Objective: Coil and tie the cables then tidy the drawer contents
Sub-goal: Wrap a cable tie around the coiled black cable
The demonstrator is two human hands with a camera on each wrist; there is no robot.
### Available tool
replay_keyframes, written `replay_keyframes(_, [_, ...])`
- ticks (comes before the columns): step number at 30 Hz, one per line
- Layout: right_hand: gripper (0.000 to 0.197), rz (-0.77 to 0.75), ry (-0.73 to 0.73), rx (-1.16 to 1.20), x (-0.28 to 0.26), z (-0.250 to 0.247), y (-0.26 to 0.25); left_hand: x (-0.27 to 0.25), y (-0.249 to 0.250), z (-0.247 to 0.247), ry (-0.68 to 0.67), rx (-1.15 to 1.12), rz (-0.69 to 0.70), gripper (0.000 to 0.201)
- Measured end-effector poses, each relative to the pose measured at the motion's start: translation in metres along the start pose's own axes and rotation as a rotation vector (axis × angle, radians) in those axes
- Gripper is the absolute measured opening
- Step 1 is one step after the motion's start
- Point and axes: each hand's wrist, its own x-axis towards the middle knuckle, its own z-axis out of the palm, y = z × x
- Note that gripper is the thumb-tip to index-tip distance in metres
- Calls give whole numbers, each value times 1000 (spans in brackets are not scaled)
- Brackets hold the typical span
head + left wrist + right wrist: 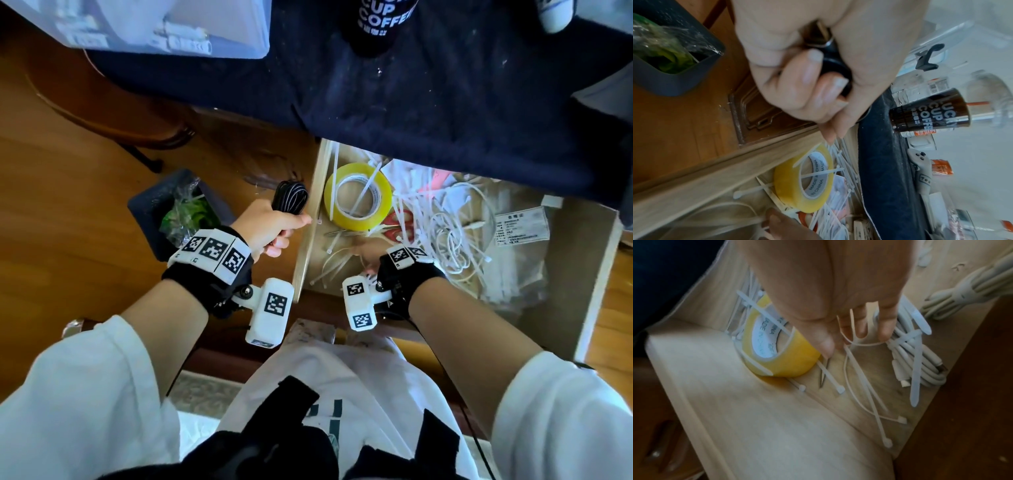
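My left hand (pixel 270 226) grips a coiled black cable (pixel 289 198) just outside the left wall of the open drawer (pixel 305 246); in the left wrist view my fingers (pixel 797 84) are curled round the black cable (pixel 835 65). My right hand (pixel 368 255) reaches down into the drawer among loose white zip ties (pixel 329 263). There its thumb and forefinger (pixel 838 337) pinch a bent zip tie (pixel 861 344). A white cable bundle (pixel 920 366) bound with a tie lies beside the fingers. A loose tangle of white cable (pixel 452 236) fills the drawer's middle.
A yellow tape roll (pixel 358 197) and red-handled scissors (pixel 399 222) lie in the drawer. A dark cloth (pixel 445 102) covers the table above, bearing a coffee cup (pixel 380 20) and a clear box (pixel 154 27). A dark bin (pixel 178 209) stands on the floor at left.
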Motion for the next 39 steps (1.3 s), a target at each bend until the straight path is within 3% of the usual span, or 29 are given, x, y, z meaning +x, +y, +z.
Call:
replay_keyframes(2, [43, -28, -40, -4, -24, -3, -9, -1, 0, 6, -15, 6, 10, 9])
replay_keyframes(4, [39, -72, 21, -10, -37, -11, -8, -3, 2, 14, -27, 11, 15, 8])
replay_keyframes(12, [28, -521, 303, 260, -121, -66, -17, -17, 23, 57, -72, 24, 106, 10])
replay_keyframes(17, [22, -799, 335, 329, -187, -100, -29, -33, 47, 102, -104, 27, 203, 8])
replay_keyframes(23, [25, -1025, 402, 289, -241, -125, -38, -54, 79, 151, -189, 46, 323, 19])
replay_keyframes(28, [25, -1103, 497, 286, -259, -143, -36, -69, 102, 171, -245, 11, 397, 13])
replay_keyframes(35, [28, -1188, 542, 325, -274, -147, -38, -81, 118, 182, -275, 69, 483, 18])
replay_keyframes(37, [27, -1150, 530, 356, -278, -147, -39, -84, 121, 184, -253, 59, 517, 20])
replay_keyframes(39, [22, -1011, 471, 352, -278, -144, -39, -85, 124, 184, -209, 29, 555, 18])
